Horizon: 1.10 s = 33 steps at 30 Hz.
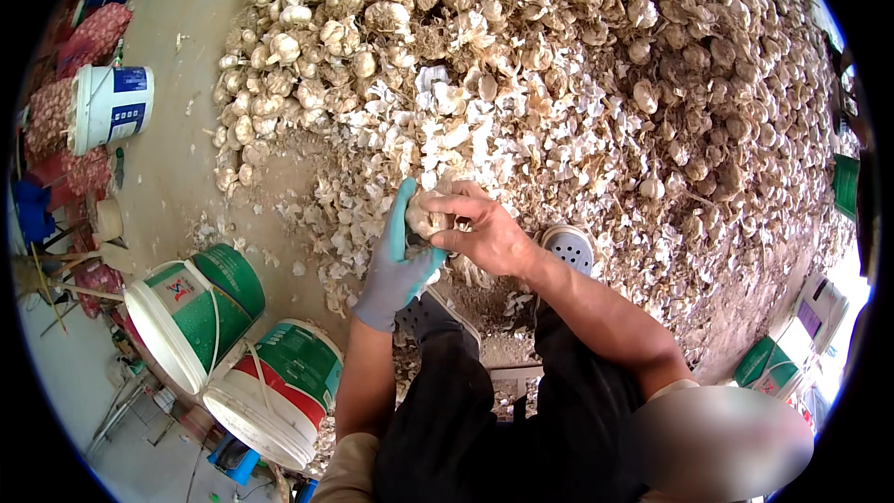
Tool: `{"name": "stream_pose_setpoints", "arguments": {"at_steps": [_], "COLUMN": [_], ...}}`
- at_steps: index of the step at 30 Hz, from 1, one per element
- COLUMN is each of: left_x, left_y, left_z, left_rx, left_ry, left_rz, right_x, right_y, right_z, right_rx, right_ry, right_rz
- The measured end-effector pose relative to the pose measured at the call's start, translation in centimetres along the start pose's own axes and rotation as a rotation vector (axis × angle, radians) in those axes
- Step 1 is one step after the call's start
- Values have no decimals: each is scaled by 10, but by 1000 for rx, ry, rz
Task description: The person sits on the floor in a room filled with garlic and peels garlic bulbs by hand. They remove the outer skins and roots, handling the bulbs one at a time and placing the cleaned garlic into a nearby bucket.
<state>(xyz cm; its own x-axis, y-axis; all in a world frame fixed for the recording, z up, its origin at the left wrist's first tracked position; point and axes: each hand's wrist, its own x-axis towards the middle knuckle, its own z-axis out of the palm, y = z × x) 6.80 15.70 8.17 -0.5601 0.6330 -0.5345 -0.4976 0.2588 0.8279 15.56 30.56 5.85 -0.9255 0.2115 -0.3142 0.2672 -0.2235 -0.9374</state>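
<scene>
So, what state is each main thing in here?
Pale round garlic bulb, held
Left hand in grey-and-teal glove, supporting it
Bare right hand, fingers closed on it
Heap of tan garlic bulbs, loose
Papery white scraps, scattered
Grey perforated clogs, worn
Green-and-white plastic bucket, whether lidded unclear

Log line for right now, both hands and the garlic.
left hand: gloved, holding garlic bulb | right hand: bare, gripping same garlic bulb | nearby: loose garlic skins
</scene>
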Motion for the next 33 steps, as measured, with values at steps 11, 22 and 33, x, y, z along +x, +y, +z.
{"name": "stream_pose_setpoints", "arguments": {"at_steps": [11,22,33], "left_x": [-23,-20,-18], "left_y": [-23,-41,-25], "left_z": [42,6,26], "left_rx": [201,-220,-338], "left_ry": [51,256,378], "left_rz": [307,174,-83], "right_x": [-15,-25,-28], "right_y": [1,10,30], "right_z": [6,24,37], "right_rx": [-16,279,298], "right_ry": [462,-2,81], "right_rz": [197,258,44]}}
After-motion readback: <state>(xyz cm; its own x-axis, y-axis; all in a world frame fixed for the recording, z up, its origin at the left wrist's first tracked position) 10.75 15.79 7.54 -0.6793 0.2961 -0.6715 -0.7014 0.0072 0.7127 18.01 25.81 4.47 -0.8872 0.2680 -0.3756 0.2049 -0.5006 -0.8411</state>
